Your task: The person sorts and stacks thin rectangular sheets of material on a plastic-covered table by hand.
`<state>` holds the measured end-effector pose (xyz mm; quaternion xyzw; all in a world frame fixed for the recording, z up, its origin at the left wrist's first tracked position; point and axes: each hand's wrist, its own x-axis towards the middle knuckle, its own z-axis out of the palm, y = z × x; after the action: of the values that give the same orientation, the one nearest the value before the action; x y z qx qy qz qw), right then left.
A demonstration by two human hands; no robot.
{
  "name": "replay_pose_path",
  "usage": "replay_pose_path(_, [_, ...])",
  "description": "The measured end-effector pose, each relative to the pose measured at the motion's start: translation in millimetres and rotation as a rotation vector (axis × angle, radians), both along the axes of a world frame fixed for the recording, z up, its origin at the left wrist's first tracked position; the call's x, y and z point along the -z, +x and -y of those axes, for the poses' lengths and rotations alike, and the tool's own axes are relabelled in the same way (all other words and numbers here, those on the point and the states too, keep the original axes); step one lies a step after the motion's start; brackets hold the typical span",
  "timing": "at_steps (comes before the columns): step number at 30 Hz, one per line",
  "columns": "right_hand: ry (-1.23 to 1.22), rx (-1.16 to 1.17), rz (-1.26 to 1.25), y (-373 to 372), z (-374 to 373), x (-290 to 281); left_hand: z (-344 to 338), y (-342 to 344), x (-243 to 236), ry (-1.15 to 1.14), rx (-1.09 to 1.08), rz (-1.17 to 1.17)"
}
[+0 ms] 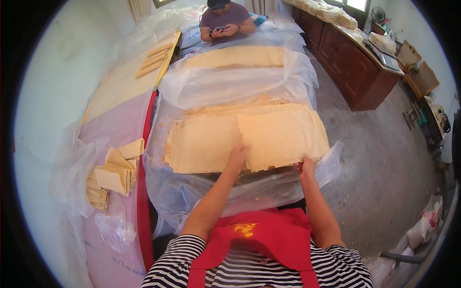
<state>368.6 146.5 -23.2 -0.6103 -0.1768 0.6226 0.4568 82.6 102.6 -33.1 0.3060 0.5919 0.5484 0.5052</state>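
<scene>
A stack of thin, ragged-edged beige sheets (201, 139) lies on crumpled clear plastic (225, 197) over the bench in front of me. The top right sheet (278, 134) has its left edge near the stack's middle. My left hand (238, 155) is closed at that left edge, its fingertips partly hidden by the sheet. My right hand (305, 165) grips the same sheet by its front edge, toward the right corner. At the left, folded beige pieces (110, 177) rest on a pink-covered surface (110, 245).
Across the bench, a person in purple (225, 19) holds a phone, behind another beige stack (235, 56). Wooden slats (153, 60) lie at the back left. A wooden cabinet (345, 67), chairs (418, 77) and a small side table (432, 120) line the right. White sacks (418, 230) sit at lower right.
</scene>
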Motion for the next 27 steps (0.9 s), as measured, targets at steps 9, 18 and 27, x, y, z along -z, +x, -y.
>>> replay_pose_path(9, [0.031,-0.07,0.079,-12.9,8.2,-13.1,11.2,11.7,-26.0,0.028,0.004,0.151])
replay_pose_path(18, [0.877,-0.883,1.241,-24.3,96.9,24.6,23.1,-43.6,-28.7,-0.038,-0.164,-0.028])
replay_pose_path(27, [0.929,-0.901,1.175,-31.6,87.9,31.7,30.5,-41.3,-29.1,-0.006,-0.139,-0.142])
